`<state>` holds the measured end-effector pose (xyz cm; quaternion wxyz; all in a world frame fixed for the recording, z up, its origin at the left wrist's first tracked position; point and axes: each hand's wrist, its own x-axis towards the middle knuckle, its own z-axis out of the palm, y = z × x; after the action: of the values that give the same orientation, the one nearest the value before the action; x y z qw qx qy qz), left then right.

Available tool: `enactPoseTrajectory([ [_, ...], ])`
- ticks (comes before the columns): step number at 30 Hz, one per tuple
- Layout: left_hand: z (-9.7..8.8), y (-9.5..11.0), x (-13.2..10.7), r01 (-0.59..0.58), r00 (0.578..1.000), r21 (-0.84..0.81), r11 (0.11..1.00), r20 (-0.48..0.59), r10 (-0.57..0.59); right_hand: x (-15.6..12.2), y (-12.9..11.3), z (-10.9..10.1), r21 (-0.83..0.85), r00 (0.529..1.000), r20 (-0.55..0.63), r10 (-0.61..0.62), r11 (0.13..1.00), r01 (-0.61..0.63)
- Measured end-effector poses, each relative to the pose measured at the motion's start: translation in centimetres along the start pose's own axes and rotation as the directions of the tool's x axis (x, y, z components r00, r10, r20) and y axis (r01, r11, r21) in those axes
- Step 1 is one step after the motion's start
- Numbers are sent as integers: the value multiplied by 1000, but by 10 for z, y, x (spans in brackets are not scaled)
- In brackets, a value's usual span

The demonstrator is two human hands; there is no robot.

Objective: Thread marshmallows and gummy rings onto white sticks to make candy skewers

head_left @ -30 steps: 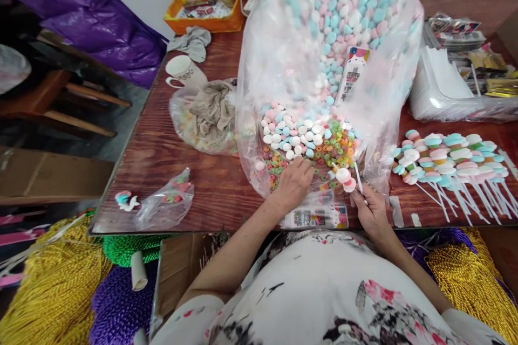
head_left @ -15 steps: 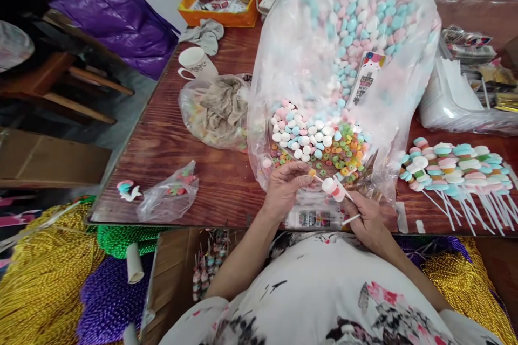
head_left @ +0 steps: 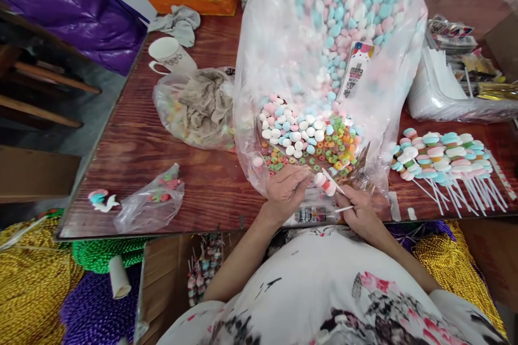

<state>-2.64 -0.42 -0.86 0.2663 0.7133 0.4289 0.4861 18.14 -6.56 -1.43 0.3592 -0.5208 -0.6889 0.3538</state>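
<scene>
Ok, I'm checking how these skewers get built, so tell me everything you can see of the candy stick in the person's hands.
The candy stick is a thin white rod, tilted, with a few round pieces threaded near its upper end, white and pink or red. The right hand pinches its bare lower part; the left hand touches its tip. It is held at the mouth of the big clear bag.

The candies are pink, blue and white, the rings orange, green and yellow; the stick is white. The table is red-brown wood grain, the tray orange, the cords gold, purple and green.
</scene>
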Motion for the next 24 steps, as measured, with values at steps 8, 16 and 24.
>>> enactPoseTrajectory([
  [8,6,12,11,353,877,-621,699,-41,-479,4,-3,7,144,999,-21,36,989,-32],
  [16,11,16,7,500,834,-642,581,177,-522,2,14,10,90,989,-64,-136,986,142],
  [24,11,16,3,515,820,-647,562,179,-544,-11,17,9,110,992,68,-103,989,95],
])
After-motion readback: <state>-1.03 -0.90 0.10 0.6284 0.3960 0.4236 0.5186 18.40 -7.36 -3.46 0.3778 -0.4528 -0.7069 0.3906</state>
